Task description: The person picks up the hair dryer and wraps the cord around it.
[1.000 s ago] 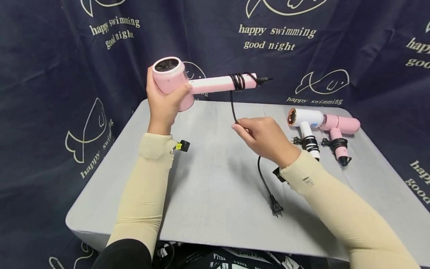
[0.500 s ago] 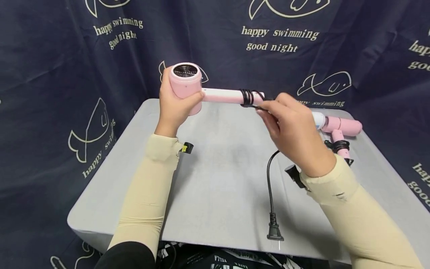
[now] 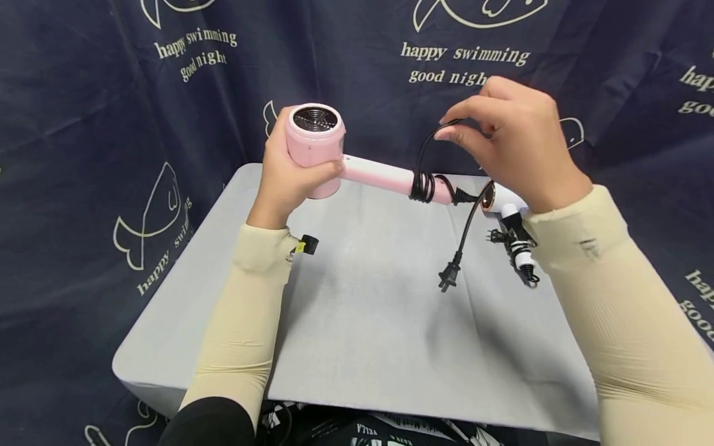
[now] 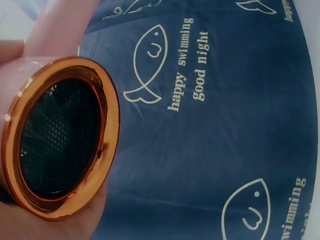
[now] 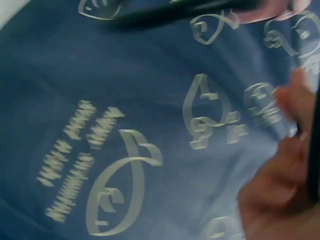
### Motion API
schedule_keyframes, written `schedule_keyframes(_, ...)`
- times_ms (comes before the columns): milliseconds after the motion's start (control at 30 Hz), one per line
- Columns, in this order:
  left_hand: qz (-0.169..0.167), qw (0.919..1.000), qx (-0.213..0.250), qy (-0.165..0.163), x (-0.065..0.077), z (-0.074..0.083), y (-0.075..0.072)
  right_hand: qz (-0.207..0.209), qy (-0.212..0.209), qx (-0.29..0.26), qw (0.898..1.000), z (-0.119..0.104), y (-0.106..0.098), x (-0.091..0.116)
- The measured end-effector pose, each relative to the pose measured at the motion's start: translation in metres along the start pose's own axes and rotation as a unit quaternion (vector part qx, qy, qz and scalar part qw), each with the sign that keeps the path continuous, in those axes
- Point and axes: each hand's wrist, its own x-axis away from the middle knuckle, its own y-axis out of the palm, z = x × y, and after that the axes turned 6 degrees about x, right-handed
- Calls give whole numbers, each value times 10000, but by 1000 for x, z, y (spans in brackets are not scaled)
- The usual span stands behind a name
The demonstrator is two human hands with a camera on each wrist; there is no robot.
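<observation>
My left hand (image 3: 281,173) grips a pink hair dryer (image 3: 313,150) round its barrel, thumb at the handle joint, holding it above the table. The handle points right and slightly down. In the left wrist view, the dryer's copper-coloured ring (image 4: 111,137) frames a dark mesh. Black cord (image 3: 422,188) is wound in several turns near the handle's end. Higher up, my right hand (image 3: 519,133) pinches the cord between thumb and forefinger, pulling a stretch of it up from the coil. The free end hangs down to a two-prong plug (image 3: 449,275). Fingers look blurred in the right wrist view.
A white hair dryer (image 3: 506,198) with its cord wrapped round the handle lies at the table's back right, partly covered by my right forearm. The grey-white table (image 3: 362,334) spans below. A dark blue curtain (image 3: 357,56) with fish drawings hangs behind.
My right hand has risen from below the handle to above it, carrying the cord over. The dryer's handle now tilts downward. The second pink dryer has become hidden behind my right arm.
</observation>
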Motion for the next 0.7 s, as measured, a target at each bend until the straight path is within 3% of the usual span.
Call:
schedule_keyframes(200,-174,9995,268,59,-1,1,-4,-379,321,-1235,9911,18,25,10)
schedule_keyframes(467,-163,9925,1208,63,-4,-9,-4,-111,258,-2224,9745,28,68,37)
schedule_keyframes(600,28,9874,1581,5,-5,-16,-3,-318,357,-2273,9727,29,92,56)
schedule_keyframes(700,257,9857,1665,-42,-6,-19,-2,-588,852,-1904,9762,27,108,73)
